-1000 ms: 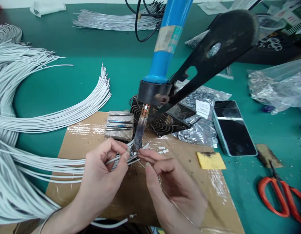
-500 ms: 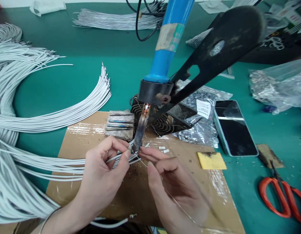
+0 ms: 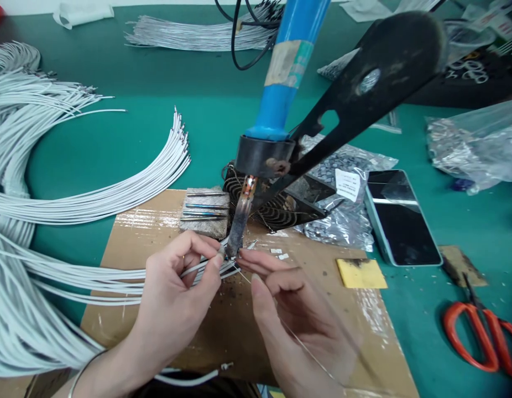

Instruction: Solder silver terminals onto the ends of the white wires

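Note:
A blue soldering iron [image 3: 276, 83] hangs in a black metal stand [image 3: 384, 61], its dark tip [image 3: 236, 235] pointing down between my hands. My left hand [image 3: 177, 298] pinches a white cable right beside the tip; the cable's end is partly hidden by the fingertips. Several white cables [image 3: 110, 276] run under and behind that hand. My right hand [image 3: 301, 326] is closed on a thin solder wire [image 3: 312, 356], which leads from the palm up towards the tip. Its index finger lies close to the iron. Whether the wire touches the tip is too small to tell.
Cardboard [image 3: 322, 309] covers the green table [image 3: 94, 143]. A grey block with metal rods [image 3: 204, 213] sits left of the iron. White cable bundles [image 3: 135, 188] lie leftward. Right are a bag of small parts [image 3: 343, 221], a phone [image 3: 405, 221], a yellow sponge [image 3: 361, 273] and red-handled scissors [image 3: 471, 337].
Both hands hold nearly the same position at the iron's tip. The view has shifted very slightly; nothing was picked up or let go.

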The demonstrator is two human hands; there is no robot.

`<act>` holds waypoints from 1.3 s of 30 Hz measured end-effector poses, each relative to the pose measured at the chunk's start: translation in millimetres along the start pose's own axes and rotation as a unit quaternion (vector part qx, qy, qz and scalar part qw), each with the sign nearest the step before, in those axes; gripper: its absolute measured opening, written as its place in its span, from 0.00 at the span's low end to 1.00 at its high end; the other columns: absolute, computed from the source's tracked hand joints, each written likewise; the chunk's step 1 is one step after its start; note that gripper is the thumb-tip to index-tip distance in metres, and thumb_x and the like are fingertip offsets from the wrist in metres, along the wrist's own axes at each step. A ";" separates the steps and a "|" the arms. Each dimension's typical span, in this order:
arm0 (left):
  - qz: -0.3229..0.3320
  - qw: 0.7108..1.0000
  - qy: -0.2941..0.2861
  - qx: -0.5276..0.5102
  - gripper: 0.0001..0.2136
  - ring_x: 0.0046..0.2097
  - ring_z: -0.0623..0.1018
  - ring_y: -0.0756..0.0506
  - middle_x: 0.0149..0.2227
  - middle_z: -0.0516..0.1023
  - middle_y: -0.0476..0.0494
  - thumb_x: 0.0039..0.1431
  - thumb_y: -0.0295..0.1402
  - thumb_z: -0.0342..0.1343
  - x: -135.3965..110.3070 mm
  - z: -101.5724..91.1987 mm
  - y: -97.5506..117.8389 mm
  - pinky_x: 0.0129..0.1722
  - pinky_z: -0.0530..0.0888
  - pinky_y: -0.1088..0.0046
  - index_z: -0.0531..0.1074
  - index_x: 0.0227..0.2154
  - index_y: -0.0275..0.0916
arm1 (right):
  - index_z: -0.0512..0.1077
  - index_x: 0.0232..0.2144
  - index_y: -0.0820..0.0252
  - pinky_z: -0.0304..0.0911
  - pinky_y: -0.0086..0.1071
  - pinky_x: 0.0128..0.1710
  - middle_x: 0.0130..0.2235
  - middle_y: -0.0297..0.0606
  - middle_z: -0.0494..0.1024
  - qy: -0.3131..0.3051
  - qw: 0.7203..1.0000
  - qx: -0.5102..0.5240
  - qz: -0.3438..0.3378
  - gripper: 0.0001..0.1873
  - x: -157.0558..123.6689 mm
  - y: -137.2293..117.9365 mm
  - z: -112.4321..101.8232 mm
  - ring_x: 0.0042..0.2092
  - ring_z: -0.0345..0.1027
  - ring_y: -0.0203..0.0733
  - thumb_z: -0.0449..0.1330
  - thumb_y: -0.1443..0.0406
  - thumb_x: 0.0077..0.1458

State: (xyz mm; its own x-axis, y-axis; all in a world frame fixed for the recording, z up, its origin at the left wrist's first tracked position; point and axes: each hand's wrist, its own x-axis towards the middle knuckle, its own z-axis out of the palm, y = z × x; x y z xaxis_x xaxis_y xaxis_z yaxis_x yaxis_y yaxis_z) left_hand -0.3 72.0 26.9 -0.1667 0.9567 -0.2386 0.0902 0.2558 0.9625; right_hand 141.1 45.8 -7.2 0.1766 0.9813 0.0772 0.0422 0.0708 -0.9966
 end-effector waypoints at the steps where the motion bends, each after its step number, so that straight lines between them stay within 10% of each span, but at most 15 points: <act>1: 0.003 1.000 0.000 -0.004 0.05 0.33 0.80 0.51 0.35 0.82 0.46 0.57 0.27 0.63 -0.4 0.1 -0.2 0.30 0.73 0.82 0.74 0.27 0.38 | 0.72 0.29 0.55 0.78 0.36 0.50 0.49 0.41 0.86 0.002 1.000 -0.001 0.001 0.11 0.2 0.3 0.1 0.48 0.83 0.45 0.64 0.74 0.60; 39: 0.035 0.999 0.001 0.001 0.05 0.33 0.82 0.52 0.35 0.82 0.47 0.57 0.25 0.63 -0.8 0.6 -1.3 0.31 0.76 0.85 0.74 0.27 0.38 | 0.73 0.29 0.55 0.77 0.29 0.48 0.45 0.36 0.87 0.020 0.999 -0.012 -0.025 0.10 1.6 0.3 4.5 0.46 0.83 0.39 0.65 0.73 0.60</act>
State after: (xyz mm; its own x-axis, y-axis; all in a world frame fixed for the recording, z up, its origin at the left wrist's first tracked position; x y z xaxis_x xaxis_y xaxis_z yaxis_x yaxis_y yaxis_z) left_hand 0.3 71.0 25.8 -0.1612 0.9722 -0.1697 0.1028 0.1875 0.9769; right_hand 136.9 48.2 -7.5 0.2136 0.9684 0.1286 0.0747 0.1150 -0.9905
